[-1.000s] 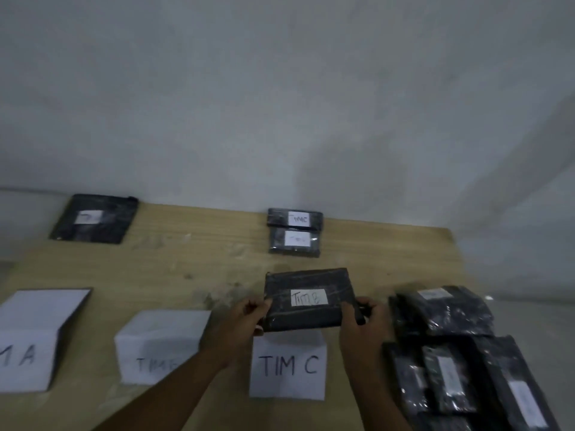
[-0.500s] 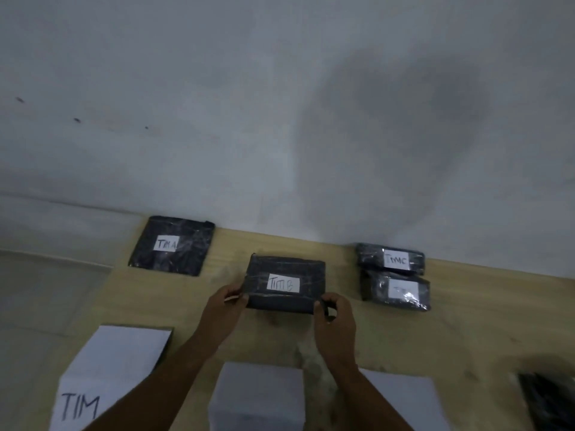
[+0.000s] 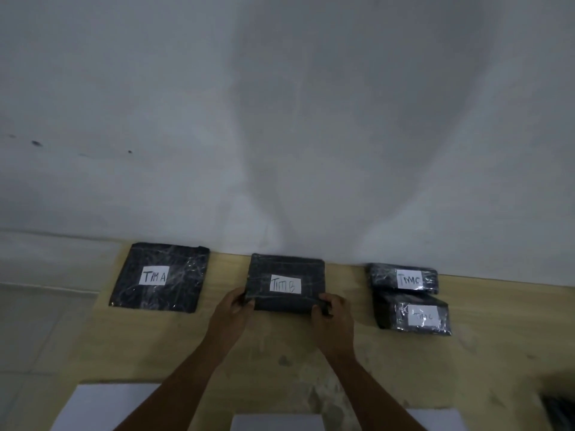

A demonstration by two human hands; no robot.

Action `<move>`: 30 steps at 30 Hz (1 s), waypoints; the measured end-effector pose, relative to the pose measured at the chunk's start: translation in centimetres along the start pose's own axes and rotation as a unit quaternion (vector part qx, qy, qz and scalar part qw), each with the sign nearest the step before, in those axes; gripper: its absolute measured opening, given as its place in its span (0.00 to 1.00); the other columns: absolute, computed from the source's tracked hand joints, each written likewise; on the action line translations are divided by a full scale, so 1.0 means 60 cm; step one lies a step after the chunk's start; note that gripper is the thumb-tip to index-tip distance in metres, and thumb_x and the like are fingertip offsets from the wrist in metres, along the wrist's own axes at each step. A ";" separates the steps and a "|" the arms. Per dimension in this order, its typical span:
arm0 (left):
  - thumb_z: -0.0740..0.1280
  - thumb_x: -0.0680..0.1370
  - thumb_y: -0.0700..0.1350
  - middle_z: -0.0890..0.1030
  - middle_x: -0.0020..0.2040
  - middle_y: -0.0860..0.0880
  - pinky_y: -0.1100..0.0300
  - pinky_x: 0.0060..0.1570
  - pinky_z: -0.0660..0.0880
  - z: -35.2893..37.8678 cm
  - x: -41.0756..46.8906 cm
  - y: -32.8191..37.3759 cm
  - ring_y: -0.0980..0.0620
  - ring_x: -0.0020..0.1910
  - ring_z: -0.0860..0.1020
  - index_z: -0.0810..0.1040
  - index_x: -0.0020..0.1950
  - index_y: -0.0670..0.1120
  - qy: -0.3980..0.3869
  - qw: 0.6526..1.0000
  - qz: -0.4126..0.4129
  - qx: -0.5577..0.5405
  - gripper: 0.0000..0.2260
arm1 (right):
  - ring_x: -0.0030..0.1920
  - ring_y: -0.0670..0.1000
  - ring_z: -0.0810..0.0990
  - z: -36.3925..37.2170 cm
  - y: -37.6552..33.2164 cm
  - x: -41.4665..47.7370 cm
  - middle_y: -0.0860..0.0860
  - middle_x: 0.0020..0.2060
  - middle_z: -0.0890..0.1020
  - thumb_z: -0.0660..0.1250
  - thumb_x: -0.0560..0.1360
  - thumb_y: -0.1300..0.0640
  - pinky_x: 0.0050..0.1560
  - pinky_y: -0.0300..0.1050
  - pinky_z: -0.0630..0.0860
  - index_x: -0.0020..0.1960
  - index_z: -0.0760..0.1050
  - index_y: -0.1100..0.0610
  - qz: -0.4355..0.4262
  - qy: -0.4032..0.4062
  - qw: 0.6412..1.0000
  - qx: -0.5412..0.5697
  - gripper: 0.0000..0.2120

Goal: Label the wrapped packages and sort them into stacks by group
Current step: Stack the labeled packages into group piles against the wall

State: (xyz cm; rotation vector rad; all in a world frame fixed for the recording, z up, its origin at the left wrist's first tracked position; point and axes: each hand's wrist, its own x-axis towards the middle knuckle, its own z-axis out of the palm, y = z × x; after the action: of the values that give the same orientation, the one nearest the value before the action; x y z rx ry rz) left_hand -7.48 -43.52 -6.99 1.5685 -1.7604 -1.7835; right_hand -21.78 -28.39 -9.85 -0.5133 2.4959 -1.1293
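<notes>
A black wrapped package labelled TIM B [image 3: 286, 283] lies against the back wall in the middle of the wooden table [image 3: 311, 353]. My left hand [image 3: 231, 312] grips its near left corner and my right hand [image 3: 334, 317] grips its near right corner. To the left lies a flat black package labelled TIM A [image 3: 160, 278]. On the right are two black packages labelled TIM C, one at the back [image 3: 404, 279] and one in front of it [image 3: 413, 315].
Three white folded paper signs stand at the table's near edge: left [image 3: 105, 405], middle [image 3: 277, 423], right [image 3: 435, 419]. A dark package corner [image 3: 560, 412] shows at the bottom right. The grey wall [image 3: 280, 135] rises behind the table.
Both hands carried the TIM B package from above the TIM C sign back and left to the wall, between the TIM A and TIM C packages. The camera view shifted left.
</notes>
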 end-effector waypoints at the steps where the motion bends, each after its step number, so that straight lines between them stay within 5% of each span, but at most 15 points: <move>1: 0.67 0.78 0.43 0.79 0.58 0.51 0.58 0.52 0.71 0.000 -0.004 0.003 0.51 0.54 0.76 0.75 0.61 0.53 -0.003 1.000 0.011 0.008 0.13 | 0.54 0.52 0.77 -0.002 0.000 -0.003 0.53 0.58 0.74 0.68 0.75 0.60 0.53 0.45 0.77 0.58 0.76 0.56 -0.006 -0.004 1.000 0.000 0.12; 3: 0.67 0.78 0.43 0.74 0.58 0.58 0.57 0.55 0.70 0.003 -0.020 0.013 0.52 0.58 0.73 0.71 0.63 0.55 0.003 1.000 0.027 0.013 0.15 | 0.53 0.51 0.76 -0.015 -0.004 -0.012 0.52 0.55 0.76 0.68 0.75 0.60 0.53 0.45 0.76 0.58 0.76 0.57 -0.014 0.003 1.000 0.019 0.12; 6: 0.69 0.77 0.43 0.67 0.61 0.55 0.54 0.63 0.69 0.013 -0.058 0.026 0.51 0.62 0.68 0.66 0.72 0.48 0.046 0.998 0.044 -0.001 0.25 | 0.52 0.50 0.76 -0.044 -0.006 -0.035 0.50 0.52 0.76 0.67 0.76 0.61 0.51 0.40 0.72 0.56 0.74 0.54 -0.020 0.010 0.999 0.047 0.10; 11: 0.69 0.76 0.40 0.74 0.60 0.49 0.57 0.58 0.70 0.057 -0.141 0.040 0.49 0.62 0.72 0.73 0.62 0.47 0.081 0.991 0.110 -0.001 0.15 | 0.51 0.44 0.77 -0.121 -0.007 -0.087 0.47 0.50 0.79 0.67 0.76 0.62 0.43 0.27 0.72 0.55 0.75 0.52 -0.026 0.001 0.994 0.107 0.09; 13: 0.67 0.77 0.40 0.74 0.59 0.50 0.62 0.51 0.70 0.092 -0.184 0.048 0.51 0.60 0.72 0.73 0.62 0.47 0.052 0.994 0.098 0.000 0.13 | 0.48 0.40 0.78 -0.168 -0.006 -0.114 0.47 0.46 0.80 0.67 0.76 0.64 0.42 0.26 0.73 0.51 0.76 0.51 -0.052 0.008 0.990 0.128 0.09; 18: 0.66 0.78 0.41 0.80 0.51 0.52 0.57 0.51 0.77 0.223 -0.312 0.061 0.52 0.53 0.78 0.76 0.55 0.48 -0.043 0.992 0.121 0.004 0.07 | 0.43 0.36 0.78 -0.312 0.046 -0.177 0.45 0.39 0.80 0.66 0.76 0.63 0.38 0.26 0.72 0.46 0.75 0.50 -0.073 0.046 0.987 0.137 0.08; 25: 0.66 0.79 0.42 0.80 0.51 0.52 0.57 0.45 0.78 0.445 -0.450 0.055 0.53 0.51 0.79 0.75 0.51 0.52 -0.221 0.962 0.146 0.067 0.05 | 0.42 0.36 0.77 -0.517 0.200 -0.262 0.42 0.39 0.80 0.66 0.77 0.59 0.38 0.28 0.71 0.47 0.75 0.50 -0.003 0.128 0.985 0.117 0.04; 30: 0.66 0.78 0.46 0.80 0.53 0.51 0.56 0.47 0.79 0.597 -0.542 0.040 0.52 0.53 0.79 0.76 0.51 0.53 -0.325 0.929 0.137 0.111 0.03 | 0.38 0.44 0.77 -0.658 0.323 -0.328 0.50 0.36 0.79 0.67 0.77 0.57 0.37 0.37 0.72 0.45 0.76 0.55 0.052 0.216 0.969 0.104 0.03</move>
State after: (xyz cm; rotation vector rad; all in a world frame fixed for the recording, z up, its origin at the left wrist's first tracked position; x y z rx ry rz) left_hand -21.58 1.82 2.68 0.7440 -2.3892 -2.1626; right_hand -26.04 17.83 3.03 -0.0801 2.6705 -1.5762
